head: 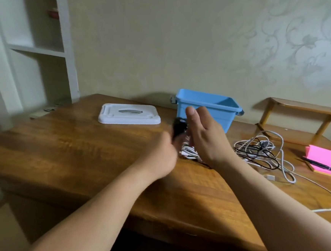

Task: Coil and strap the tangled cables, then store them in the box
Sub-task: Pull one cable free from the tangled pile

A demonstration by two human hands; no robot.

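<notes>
Single head camera, angled forward-down over desk point(73, 148), facing wall point(154, 47), close.

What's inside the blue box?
The open blue plastic box shows only bare blue inner walls. Its bottom is hidden by its near wall and the right hand, so I cannot tell.

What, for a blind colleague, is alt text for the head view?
Two hands over a wooden table: the left hand holds a blurred dark object, the right hand is open. Behind stands an open blue box; tangled cables lie at right.
</notes>
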